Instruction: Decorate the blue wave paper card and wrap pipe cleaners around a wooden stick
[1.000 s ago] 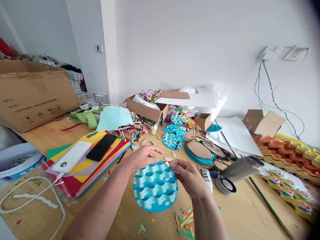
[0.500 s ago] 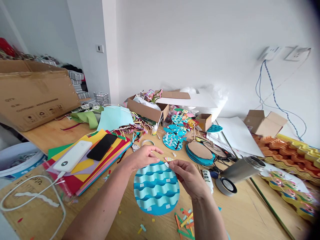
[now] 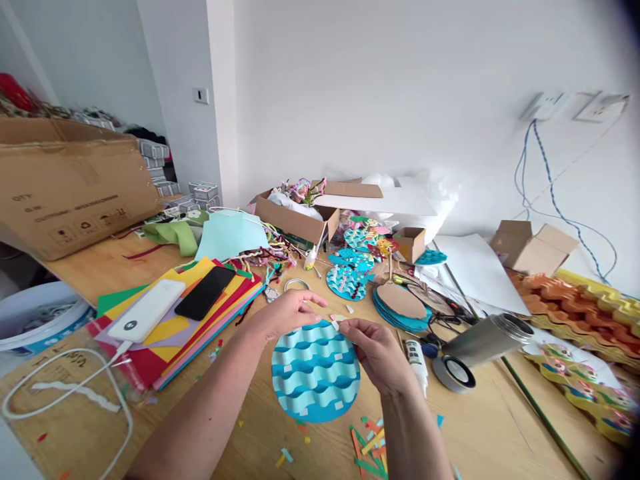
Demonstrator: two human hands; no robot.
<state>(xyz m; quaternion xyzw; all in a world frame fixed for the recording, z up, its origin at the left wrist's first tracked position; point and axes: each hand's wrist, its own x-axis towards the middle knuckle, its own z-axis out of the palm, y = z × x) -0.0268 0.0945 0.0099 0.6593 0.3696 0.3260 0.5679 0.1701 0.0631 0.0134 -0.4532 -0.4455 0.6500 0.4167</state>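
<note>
A round blue disc [image 3: 316, 373] with wavy pale-blue strips and small white squares hangs upright between my arms, over the table. My left hand [image 3: 290, 312] is at its upper left edge, the thumb along the rim and the index finger raised apart; its grip on the disc is partly hidden. Close to the disc's top right, my right hand [image 3: 373, 343] pinches a tiny pink-and-white piece [image 3: 335, 321] between thumb and forefinger. Paper strips [image 3: 373, 443] in several colours lie on the table below.
Coloured sheets with a phone [image 3: 205, 293] and a white power bank [image 3: 147, 311] lie left. At right are a steel flask [image 3: 483, 343], its lid [image 3: 454, 374], a white tube [image 3: 416, 363] and stacked discs [image 3: 400, 307]. Finished-looking wavy discs [image 3: 345, 280] lie behind.
The disc's lower part has swung slightly to the right and up. Both hands stay nearly in place, and the tiny piece remains in my right fingers.
</note>
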